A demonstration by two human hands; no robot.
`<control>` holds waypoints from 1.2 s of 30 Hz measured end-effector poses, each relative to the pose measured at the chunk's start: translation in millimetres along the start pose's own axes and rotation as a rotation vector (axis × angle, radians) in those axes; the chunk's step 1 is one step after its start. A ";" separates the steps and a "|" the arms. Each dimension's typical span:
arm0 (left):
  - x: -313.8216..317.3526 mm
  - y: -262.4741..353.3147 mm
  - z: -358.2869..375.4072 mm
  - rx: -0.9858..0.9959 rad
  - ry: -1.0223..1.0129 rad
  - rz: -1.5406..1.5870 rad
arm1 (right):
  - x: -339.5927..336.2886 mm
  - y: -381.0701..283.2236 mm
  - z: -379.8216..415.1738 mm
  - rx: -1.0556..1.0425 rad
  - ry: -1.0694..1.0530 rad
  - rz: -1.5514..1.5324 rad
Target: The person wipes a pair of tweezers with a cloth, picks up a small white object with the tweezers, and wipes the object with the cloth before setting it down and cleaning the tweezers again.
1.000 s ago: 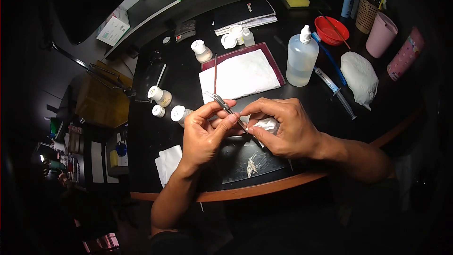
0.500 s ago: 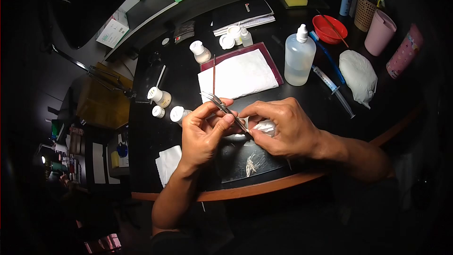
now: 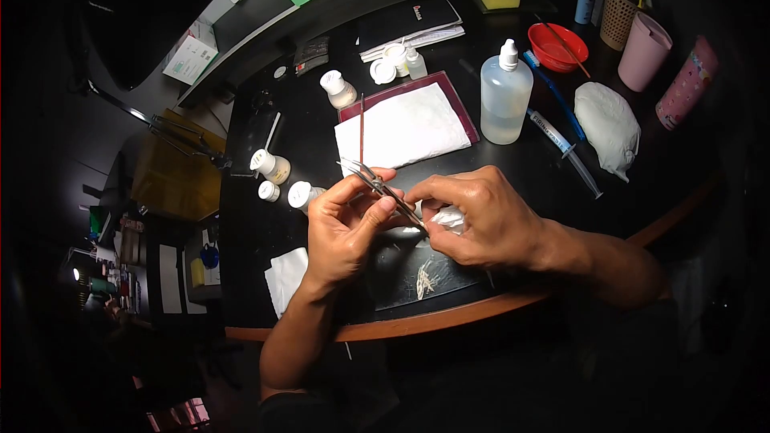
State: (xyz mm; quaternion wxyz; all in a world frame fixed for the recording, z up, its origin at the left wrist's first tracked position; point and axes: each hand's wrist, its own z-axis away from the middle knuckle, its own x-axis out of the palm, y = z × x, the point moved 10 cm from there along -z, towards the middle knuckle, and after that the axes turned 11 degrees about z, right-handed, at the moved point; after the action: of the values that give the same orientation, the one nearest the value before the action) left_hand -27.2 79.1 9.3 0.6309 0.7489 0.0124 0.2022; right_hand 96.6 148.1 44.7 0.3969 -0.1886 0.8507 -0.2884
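My left hand (image 3: 349,220) is closed round slim metal forceps (image 3: 377,182), slanted from upper left to lower right, with two thin prongs at the upper end. Just right of it, my right hand (image 3: 485,220) is closed, thumb and forefinger meeting at the forceps' lower end. A crumpled white tissue (image 3: 451,219) is tucked in the right palm. Whether anything small sits between the right fingertips is hidden. Below both hands, a dark glossy plate (image 3: 385,285) carries a small heap of pale scrapings (image 3: 425,279).
Behind the hands a folded white towel (image 3: 405,128) lies on a maroon tray (image 3: 468,119), a thin brush (image 3: 362,124) across it. Small white-capped jars (image 3: 271,166) stand left. Rightward are a squeeze bottle (image 3: 505,104), a syringe (image 3: 565,152), a red bowl (image 3: 553,46) and a white cloth bundle (image 3: 605,128).
The view has shifted very slightly. Both hands keep nearly the same pose, with the forceps held in the same place.
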 end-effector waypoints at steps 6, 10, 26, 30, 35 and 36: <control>0.8 0.4 0.2 0.014 -0.017 -0.028 | 3.6 1.6 1.3 0.028 -0.034 -0.016; -1.7 2.7 0.5 0.017 0.022 -0.020 | 5.7 3.3 2.9 0.047 -0.064 -0.015; -22.0 21.8 -3.2 0.102 0.119 0.001 | 1.1 12.3 0.1 0.090 -0.023 -0.094; -17.4 19.8 -2.3 0.105 0.085 0.018 | 6.2 11.9 2.1 0.086 -0.051 -0.073; -7.7 16.7 -0.7 0.083 0.043 -0.039 | 13.6 6.6 4.9 0.056 -0.109 0.012; -7.4 15.6 -0.7 0.087 0.040 -0.059 | 14.8 5.0 5.6 0.051 -0.119 0.034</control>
State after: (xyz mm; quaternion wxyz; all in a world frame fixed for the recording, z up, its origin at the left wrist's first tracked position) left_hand -37.9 74.6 22.2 0.6031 0.7708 0.0558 0.1976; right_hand 91.4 141.8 30.2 0.4564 -0.1807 0.8211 -0.2913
